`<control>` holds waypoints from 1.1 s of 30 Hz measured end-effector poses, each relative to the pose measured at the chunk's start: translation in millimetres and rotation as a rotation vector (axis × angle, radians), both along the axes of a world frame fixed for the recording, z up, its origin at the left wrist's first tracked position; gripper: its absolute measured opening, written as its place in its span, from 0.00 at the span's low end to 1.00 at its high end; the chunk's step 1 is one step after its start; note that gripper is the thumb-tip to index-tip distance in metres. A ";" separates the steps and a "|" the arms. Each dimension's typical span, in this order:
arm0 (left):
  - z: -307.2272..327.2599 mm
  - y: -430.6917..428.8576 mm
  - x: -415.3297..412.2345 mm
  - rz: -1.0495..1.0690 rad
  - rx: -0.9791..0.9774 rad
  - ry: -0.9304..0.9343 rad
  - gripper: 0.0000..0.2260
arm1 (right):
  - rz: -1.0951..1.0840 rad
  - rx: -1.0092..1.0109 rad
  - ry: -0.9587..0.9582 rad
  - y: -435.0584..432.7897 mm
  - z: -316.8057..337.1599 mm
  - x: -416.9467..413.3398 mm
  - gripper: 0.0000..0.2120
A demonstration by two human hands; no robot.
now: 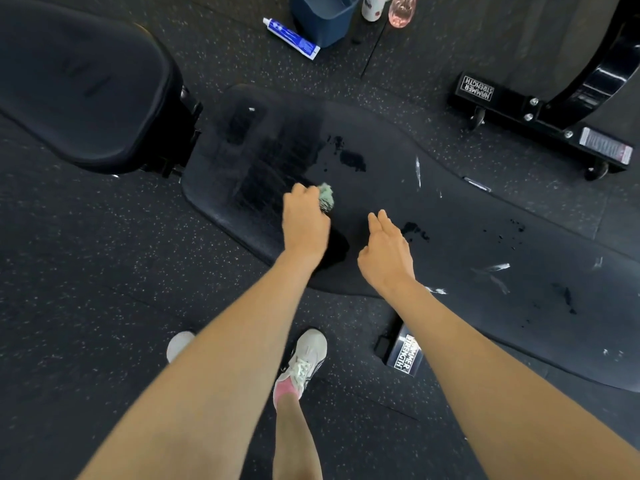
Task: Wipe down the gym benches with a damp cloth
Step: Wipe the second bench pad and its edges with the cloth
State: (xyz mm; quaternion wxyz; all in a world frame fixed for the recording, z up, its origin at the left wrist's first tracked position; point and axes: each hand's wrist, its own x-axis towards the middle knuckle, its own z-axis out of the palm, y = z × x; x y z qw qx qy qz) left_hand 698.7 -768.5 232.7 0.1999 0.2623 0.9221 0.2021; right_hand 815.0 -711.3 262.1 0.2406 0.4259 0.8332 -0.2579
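A long black bench pad (450,216) runs from the centre to the lower right, with a second black pad (83,91) at the upper left. My left hand (304,220) grips a bunched pale green cloth (327,197) against the pad, beside a wet streaked patch (273,157). My right hand (386,252) hovers or rests just to the right, fingers straight and together, holding nothing. Dark water spots and white smears dot the pad toward the right.
A blue bucket (323,19), a blue-and-white tube (291,38), a white bottle (372,6) and a pink bottle (403,8) stand on the speckled rubber floor at the top. A black machine base on small wheels (540,123) sits at upper right. My shoes (306,358) are below the bench.
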 end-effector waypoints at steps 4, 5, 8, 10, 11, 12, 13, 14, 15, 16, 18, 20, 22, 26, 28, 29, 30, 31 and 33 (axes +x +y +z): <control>3.1 3.2 49.3 -0.174 0.030 -0.104 0.13 | 0.031 -0.032 -0.026 2.5 1.1 2.6 0.34; 1.7 2.5 52.7 -0.192 0.037 -0.136 0.13 | 0.030 -0.044 -0.024 5.1 2.9 3.8 0.34; 0.4 -1.4 33.8 -0.183 0.099 -0.162 0.12 | 0.058 -0.088 -0.045 12.5 9.4 6.2 0.35; 1.8 -4.5 5.0 -0.103 0.129 -0.091 0.13 | 0.037 -0.109 -0.037 14.2 11.7 6.1 0.35; 2.6 -6.4 -11.6 -0.040 0.131 -0.044 0.13 | 0.022 -0.118 -0.029 13.3 11.9 5.8 0.35; 3.5 -6.0 -27.0 0.017 0.121 -0.003 0.13 | 0.010 -0.125 -0.023 13.0 12.0 6.3 0.35; 3.7 -5.2 -41.2 0.061 0.100 0.031 0.13 | 0.010 -0.130 -0.022 12.3 11.7 6.4 0.35; 3.2 -2.5 -51.0 0.086 0.071 0.059 0.13 | 0.015 -0.136 -0.025 11.8 11.7 7.4 0.35; 1.2 1.9 -55.7 0.094 0.044 0.076 0.14 | 0.019 -0.142 -0.026 12.1 11.0 8.4 0.36; 0.0 7.7 -54.5 0.087 0.024 0.082 0.15 | 0.023 -0.146 -0.027 12.9 10.5 9.5 0.36; -3.1 19.3 -36.4 0.069 0.009 0.073 0.16 | 0.030 -0.156 -0.028 15.1 10.3 10.9 0.36; -4.7 28.9 -13.4 0.086 0.013 0.055 0.16 | 0.039 -0.167 -0.032 16.6 9.1 11.7 0.36; -5.1 35.6 4.2 0.069 0.020 0.022 0.15 | 0.042 -0.178 -0.032 17.2 7.8 12.3 0.37; -3.9 39.6 33.8 -0.165 0.030 -0.094 0.10 | 0.020 -0.214 -0.011 17.8 8.9 12.3 0.37; -5.4 36.7 42.2 -0.249 0.061 -0.163 0.07 | 0.007 -0.232 0.007 18.6 8.0 13.2 0.36; -5.6 35.2 39.6 -0.267 0.080 -0.181 0.06 | 0.013 -0.233 0.013 19.4 6.5 13.7 0.36; -4.9 33.2 33.5 -0.273 0.096 -0.179 0.06 | 0.022 -0.233 0.010 19.9 5.1 14.5 0.38; -3.8 30.3 24.3 -0.270 0.113 -0.161 0.08 | 0.026 -0.237 0.001 20.2 4.1 15.3 0.39; 1.1 24.5 -1.4 -0.230 0.147 -0.087 0.13 | 0.031 -0.243 -0.015 20.7 3.3 16.4 0.39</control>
